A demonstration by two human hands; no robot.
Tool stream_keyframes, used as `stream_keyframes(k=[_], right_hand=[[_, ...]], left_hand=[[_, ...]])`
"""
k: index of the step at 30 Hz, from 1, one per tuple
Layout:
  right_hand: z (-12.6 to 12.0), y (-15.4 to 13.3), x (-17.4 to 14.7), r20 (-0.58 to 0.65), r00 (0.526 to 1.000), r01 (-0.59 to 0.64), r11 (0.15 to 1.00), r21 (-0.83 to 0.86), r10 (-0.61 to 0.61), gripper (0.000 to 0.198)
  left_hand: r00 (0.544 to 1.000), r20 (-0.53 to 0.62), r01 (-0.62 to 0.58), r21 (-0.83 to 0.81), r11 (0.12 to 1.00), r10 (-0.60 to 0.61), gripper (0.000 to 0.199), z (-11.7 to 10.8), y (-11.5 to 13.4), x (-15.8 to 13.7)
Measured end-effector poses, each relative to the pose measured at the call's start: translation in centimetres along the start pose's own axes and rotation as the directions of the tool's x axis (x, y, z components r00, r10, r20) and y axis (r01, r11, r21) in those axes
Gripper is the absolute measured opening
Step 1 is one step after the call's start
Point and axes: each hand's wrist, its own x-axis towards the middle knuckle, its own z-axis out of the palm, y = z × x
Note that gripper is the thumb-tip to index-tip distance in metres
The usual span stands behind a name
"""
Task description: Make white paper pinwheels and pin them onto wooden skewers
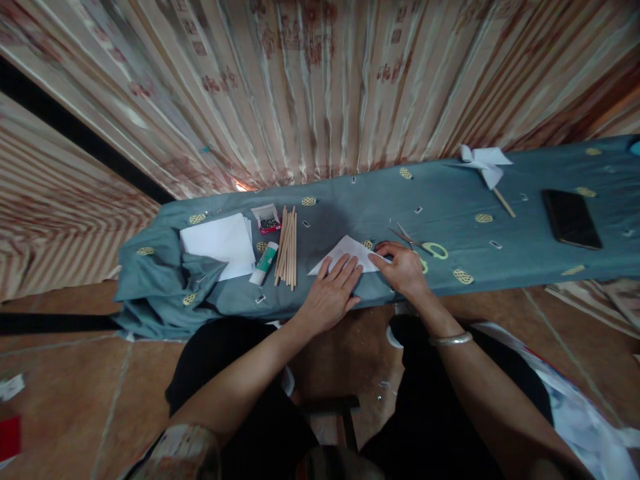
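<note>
A sheet of white paper (347, 247), folded to a triangle, lies on the cloth-covered table in front of me. My left hand (333, 290) rests flat on its middle with the fingers stretched out. At the paper's right corner, my right hand (403, 268) pinches the edge between thumb and curled fingers. Just beyond that hand are scissors (434, 251) with light green handles, partly hidden by it. To the left of the paper lie several thin wooden sticks (287, 250) and a green and white glue stick (263, 264).
White paper sheets (220, 243) are stacked at the left, beside a small open box of pins (267, 220). A paper pinwheel (484, 167) on a stick and a black phone (571, 219) lie at the right. A curtain (320, 93) hangs behind the table (345, 200).
</note>
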Motion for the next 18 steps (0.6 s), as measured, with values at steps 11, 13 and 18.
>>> stream_keyframes(k=[11,13,18], right_hand=[[0.30,0.41,0.19,-0.010,1.000,0.030,0.999,-0.017,-0.030,0.016],[0.32,0.41,0.20,-0.009,0.999,0.031,0.999,-0.017,-0.031,0.016],[0.34,0.24,0.22,-0.011,0.999,0.036,0.999,-0.022,-0.036,0.016]], left_hand=[[0.999,0.034,0.024,-0.008,1.000,-0.024,0.061,0.17,0.09,-0.07],[0.999,0.031,0.028,-0.011,1.000,-0.028,0.061,0.21,0.10,-0.09],[0.999,0.035,0.029,-0.016,0.999,-0.029,0.062,0.19,0.10,-0.07]])
